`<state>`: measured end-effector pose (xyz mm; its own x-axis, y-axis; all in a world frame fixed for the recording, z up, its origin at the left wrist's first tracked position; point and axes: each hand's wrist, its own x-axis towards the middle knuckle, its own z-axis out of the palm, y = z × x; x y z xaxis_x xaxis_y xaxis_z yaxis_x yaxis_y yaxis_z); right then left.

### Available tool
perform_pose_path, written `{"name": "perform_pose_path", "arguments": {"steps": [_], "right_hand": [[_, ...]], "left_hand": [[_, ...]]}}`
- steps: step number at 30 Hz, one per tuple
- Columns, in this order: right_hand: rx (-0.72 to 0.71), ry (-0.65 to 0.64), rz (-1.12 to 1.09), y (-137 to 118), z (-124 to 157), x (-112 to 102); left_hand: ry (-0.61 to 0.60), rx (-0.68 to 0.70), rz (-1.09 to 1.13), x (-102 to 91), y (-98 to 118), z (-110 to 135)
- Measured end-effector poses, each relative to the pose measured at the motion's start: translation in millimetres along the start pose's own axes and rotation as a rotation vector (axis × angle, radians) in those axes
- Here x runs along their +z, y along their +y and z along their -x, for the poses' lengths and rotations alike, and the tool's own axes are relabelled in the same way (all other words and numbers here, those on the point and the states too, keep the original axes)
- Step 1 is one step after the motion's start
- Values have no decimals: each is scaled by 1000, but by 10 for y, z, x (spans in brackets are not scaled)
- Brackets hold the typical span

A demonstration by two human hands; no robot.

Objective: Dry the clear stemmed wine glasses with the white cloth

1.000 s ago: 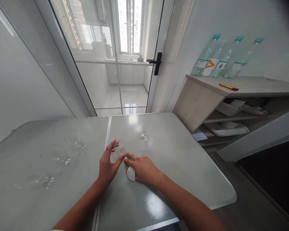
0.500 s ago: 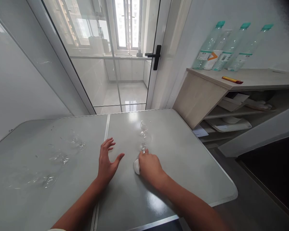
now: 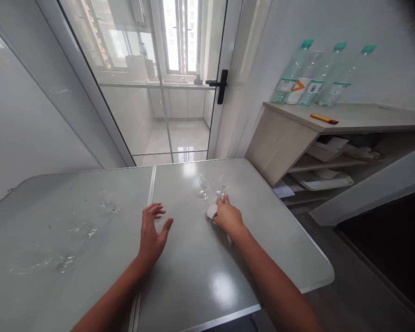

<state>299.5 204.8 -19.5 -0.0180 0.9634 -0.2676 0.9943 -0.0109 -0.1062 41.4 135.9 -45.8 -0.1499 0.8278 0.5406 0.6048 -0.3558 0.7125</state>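
Two small stemmed glasses stand side by side on the far right half of the grey surface [image 3: 193, 276]: the right hand [image 3: 228, 216] has its fingers closed on the foot of the nearer glass [image 3: 222, 188], a white cloth [image 3: 212, 211] bunched under the palm. The second glass [image 3: 204, 185] stands just to its left, untouched. The left hand [image 3: 152, 233] hovers spread and empty. Three more wine glasses [image 3: 90, 216] lie well apart, far left.

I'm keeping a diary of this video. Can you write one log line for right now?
right hand: holds white cloth, fingers on glass | second glass: beside it | left hand: open, empty, over table
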Motion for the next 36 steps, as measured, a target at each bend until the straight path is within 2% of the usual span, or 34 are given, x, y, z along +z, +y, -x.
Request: {"name": "perform_pose_path", "arguments": {"steps": [5,9,12,15,18,21,24,28,32,36], "right_hand": [[11,19,-34,31,-37,-5],[-15,118,-5,-35,108,-100],[-225,162,-15,-191,274,-117],[-496,134,-47,-379,387,7],[-722,69,-56,-510,426,194],[-860,7,-76,-545,440,286],[-961,-14,-152,-531,467,237],[-1129,70,-321,-521,492,113],[-1162,123,-466,-485,478,90],[-1029,-14,-565,-456,475,137]], "left_hand": [[39,-40,-32,-35,-30,-32],[189,-155,-61,-109,-24,-69],[297,-207,-100,-202,-6,-125],[378,-201,-172,-356,-36,-225],[459,-154,-352,-568,-117,-339],[535,-112,-582,-749,-227,-427],[541,-116,-692,-815,-347,-468],[466,-126,-723,-788,-442,-462],[459,-138,-742,-771,-450,-453],[447,-139,-718,-747,-480,-448]]}}
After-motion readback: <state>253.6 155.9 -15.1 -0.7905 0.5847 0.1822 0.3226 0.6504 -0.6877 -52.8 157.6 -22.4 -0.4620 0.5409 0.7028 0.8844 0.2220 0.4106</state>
